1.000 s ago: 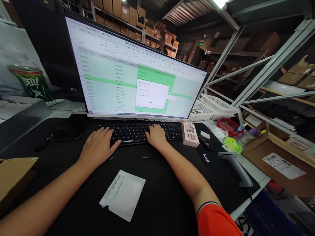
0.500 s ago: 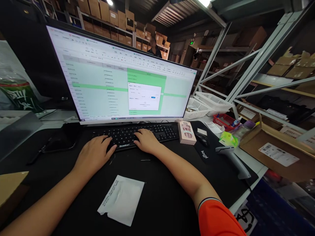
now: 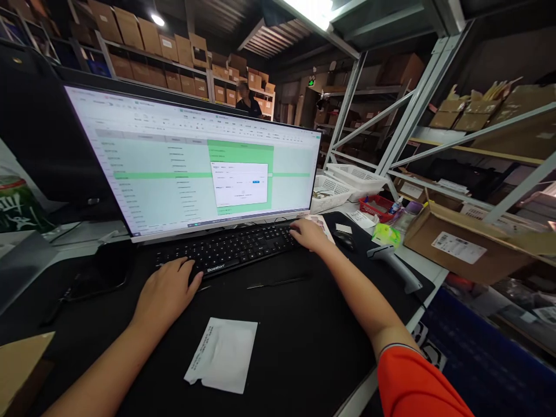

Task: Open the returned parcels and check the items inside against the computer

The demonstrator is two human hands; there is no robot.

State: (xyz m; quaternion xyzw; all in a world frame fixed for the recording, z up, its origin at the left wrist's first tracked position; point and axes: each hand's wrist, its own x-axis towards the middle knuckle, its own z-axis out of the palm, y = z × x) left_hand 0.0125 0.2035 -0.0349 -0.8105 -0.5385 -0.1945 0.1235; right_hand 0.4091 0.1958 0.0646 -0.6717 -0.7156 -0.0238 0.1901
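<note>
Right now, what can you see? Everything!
mat: one, black, foreground
keyboard: one, black, on mat
monitor: one, pale screen, behind keyboard
flat packet: one, white, front of mat
thin object: at least one, dark, before keyboard
small box: one, pale, at keyboard's right end
mouse: one, black, right of small box
scanner: one, grey, mat's right side
bright packet: one, yellow, beyond scanner
white baskets: two, white, right of monitor
red basket: one, red, beside white baskets
bottle: one, green, left edge
cardboard boxes: many, brown, on grey shelves and sides
person: one, dark top, beyond monitor
the rest: uncounted, mixed, too blurry
left hand: one, bare, keyboard's left end
right hand: one, bare, keyboard's right end
sleeve: one, orange, right arm
</note>
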